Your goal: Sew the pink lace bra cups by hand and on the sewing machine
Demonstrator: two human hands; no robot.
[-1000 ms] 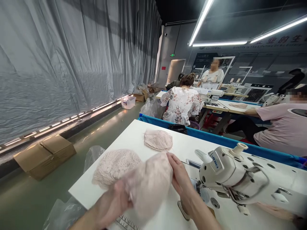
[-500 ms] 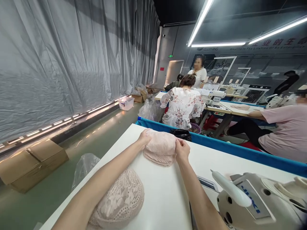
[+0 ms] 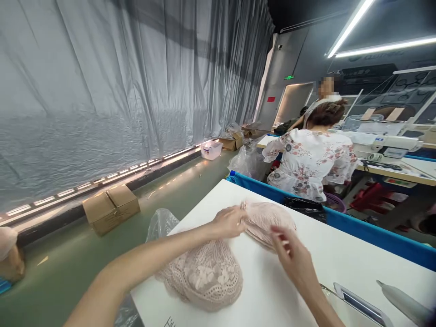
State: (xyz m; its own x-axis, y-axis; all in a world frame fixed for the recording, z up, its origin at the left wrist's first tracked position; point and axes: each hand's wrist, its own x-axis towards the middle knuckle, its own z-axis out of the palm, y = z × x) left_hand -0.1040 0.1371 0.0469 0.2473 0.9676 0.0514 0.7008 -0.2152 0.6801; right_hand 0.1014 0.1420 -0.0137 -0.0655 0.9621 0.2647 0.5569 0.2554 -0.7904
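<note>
A stack of pale pink lace pieces (image 3: 269, 218) lies on the white tabletop (image 3: 265, 290), its layers showing along the near edge. At its left edge is my left hand (image 3: 230, 221), with curled, closed fingers; what they pinch, if anything, is hidden. My right hand (image 3: 291, 252) is over the stack's near right edge, slightly blurred, with its fingers bent and apart. Closer to me, a second, rounded stack of beige lace pieces (image 3: 207, 277) with a patterned, scalloped border sits partly under my left forearm.
A sewing machine's pale arm-like part (image 3: 405, 302) juts in at the lower right. Blue cloth (image 3: 374, 231) runs along the table's far edge. Cardboard box (image 3: 111, 209) and clear plastic bag (image 3: 161, 227) are on the left. A co-worker in a floral blouse (image 3: 309, 159) sits ahead.
My view has swung left, so everything sits further right. My right hand has come off the far stack's right edge to its near side. The far stack, held up before, now lies flatter.
</note>
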